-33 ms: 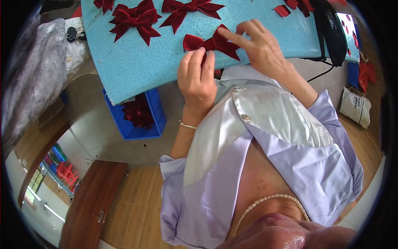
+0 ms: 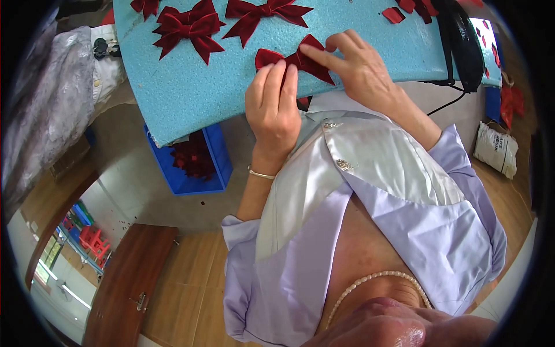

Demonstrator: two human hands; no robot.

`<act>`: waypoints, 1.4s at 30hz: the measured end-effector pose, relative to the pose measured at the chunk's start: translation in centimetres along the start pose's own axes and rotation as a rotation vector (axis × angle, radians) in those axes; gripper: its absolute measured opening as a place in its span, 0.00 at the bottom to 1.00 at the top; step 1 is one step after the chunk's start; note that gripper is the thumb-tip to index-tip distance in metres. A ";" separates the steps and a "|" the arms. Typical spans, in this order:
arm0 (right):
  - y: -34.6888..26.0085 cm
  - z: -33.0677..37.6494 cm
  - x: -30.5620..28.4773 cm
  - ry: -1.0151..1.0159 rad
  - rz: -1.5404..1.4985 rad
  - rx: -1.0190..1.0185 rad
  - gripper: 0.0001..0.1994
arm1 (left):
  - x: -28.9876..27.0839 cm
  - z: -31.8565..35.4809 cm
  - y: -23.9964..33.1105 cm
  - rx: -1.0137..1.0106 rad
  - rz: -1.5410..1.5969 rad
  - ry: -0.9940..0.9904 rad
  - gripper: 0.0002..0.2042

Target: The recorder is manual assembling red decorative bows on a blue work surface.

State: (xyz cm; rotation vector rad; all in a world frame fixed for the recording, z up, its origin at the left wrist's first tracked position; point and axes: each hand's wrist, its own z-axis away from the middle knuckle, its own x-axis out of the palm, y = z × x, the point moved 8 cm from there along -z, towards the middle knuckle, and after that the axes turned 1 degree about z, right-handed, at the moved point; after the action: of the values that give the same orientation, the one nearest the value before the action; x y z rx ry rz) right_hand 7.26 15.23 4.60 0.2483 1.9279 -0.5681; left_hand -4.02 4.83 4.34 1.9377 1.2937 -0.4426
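Note:
A dark red velvet bow lies near the front edge of the light blue table. My left hand has its fingers bent over the bow's left side, their tips pressed on it near the middle; the thumb is hidden. From the right, my right hand presses a stretched index fingertip on the bow's right loop, with its other fingers curled above. What its thumb does I cannot make out. Beyond my hands lie finished-looking red bows, one pair overlapping and another bow to the right of it.
Small red velvet pieces lie at the far right, beside a black pouch with a cord hanging off the table edge. Below the table's left corner stands a blue bin with red pieces inside. Plastic-wrapped goods rise at the left.
My left hand has shifted slightly left. My right index fingertip has slid a little left and down along the bow's right loop.

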 end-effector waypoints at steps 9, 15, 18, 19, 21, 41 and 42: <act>1.1 1.5 -0.3 0.008 -0.081 0.041 0.27 | -2.1 -0.1 -2.9 -0.123 -0.084 0.013 0.12; -1.9 2.1 0.6 -0.003 -0.100 -0.006 0.24 | -0.2 -1.9 -1.3 0.069 -0.051 -0.125 0.13; -2.3 2.0 0.7 -0.046 -0.056 0.002 0.24 | 1.7 -0.7 -1.0 0.126 -0.107 -0.154 0.11; -2.0 2.1 0.6 -0.076 -0.057 0.013 0.24 | 1.6 -0.8 -1.3 0.072 -0.069 -0.162 0.10; -1.1 2.7 0.5 -0.104 -0.058 0.018 0.25 | 1.1 -0.6 -1.7 0.017 -0.036 -0.167 0.10; -3.5 1.0 2.6 -0.108 -0.071 -0.123 0.27 | 2.9 1.5 -12.1 -1.148 1.103 -0.108 0.07; -3.6 1.0 2.6 -0.109 -0.073 -0.124 0.27 | 2.8 1.8 -11.9 -1.149 1.100 -0.112 0.07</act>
State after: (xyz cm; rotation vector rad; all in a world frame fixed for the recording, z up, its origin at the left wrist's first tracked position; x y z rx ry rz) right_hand 5.50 11.44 2.90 0.0671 1.8637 -0.4977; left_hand -13.22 7.74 -3.34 1.2524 0.1082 0.6243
